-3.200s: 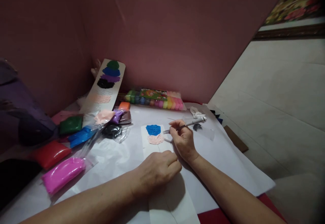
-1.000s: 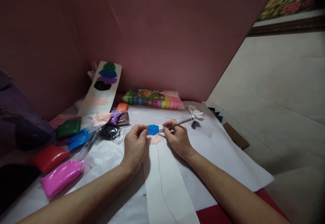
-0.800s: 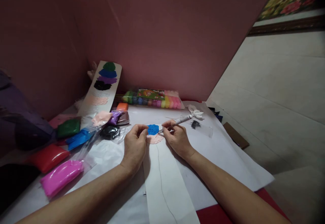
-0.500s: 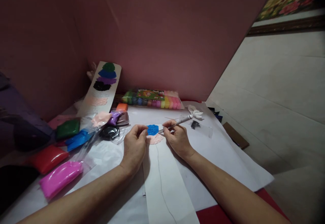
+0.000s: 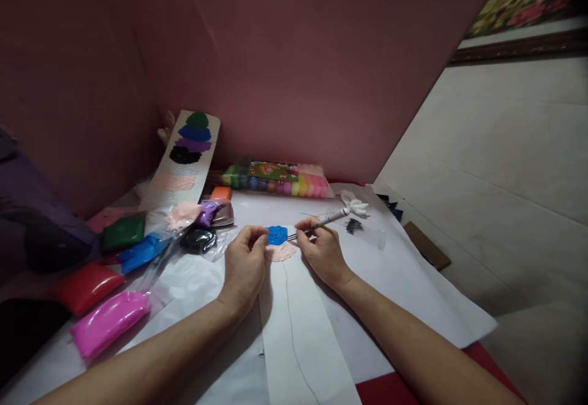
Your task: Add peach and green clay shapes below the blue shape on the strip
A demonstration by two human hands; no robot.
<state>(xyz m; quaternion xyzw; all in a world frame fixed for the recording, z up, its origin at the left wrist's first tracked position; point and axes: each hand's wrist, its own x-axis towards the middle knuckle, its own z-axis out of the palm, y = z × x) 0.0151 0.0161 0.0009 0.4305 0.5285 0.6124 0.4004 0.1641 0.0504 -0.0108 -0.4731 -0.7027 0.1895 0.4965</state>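
A long white card strip (image 5: 298, 331) lies in front of me with a pencil line running down it. Near its far end sits a textured blue clay patch (image 5: 277, 235), with a pale pink clay patch (image 5: 281, 252) just below. My right hand (image 5: 320, 249) grips a thin tool with a ribbed grey-and-white handle (image 5: 331, 217); its forked metal tip touches the right edge of the blue clay. At the left edge of the blue patch, my left hand (image 5: 245, 264) has thumb and forefinger pinched together. Whatever lies between those fingertips is hidden.
Clay packets lie on the left, including pink (image 5: 111, 325), red (image 5: 89, 285) and black (image 5: 198, 241). A second card with coloured clay bands (image 5: 193, 146) leans on the wall. Behind is a multicoloured clay pack (image 5: 278, 179); black scraps (image 5: 353, 226) and a white crumpled piece (image 5: 353, 203) lie right.
Almost nothing differs. The view has shifted very slightly, while both hands and the tool keep their places at the blue clay.
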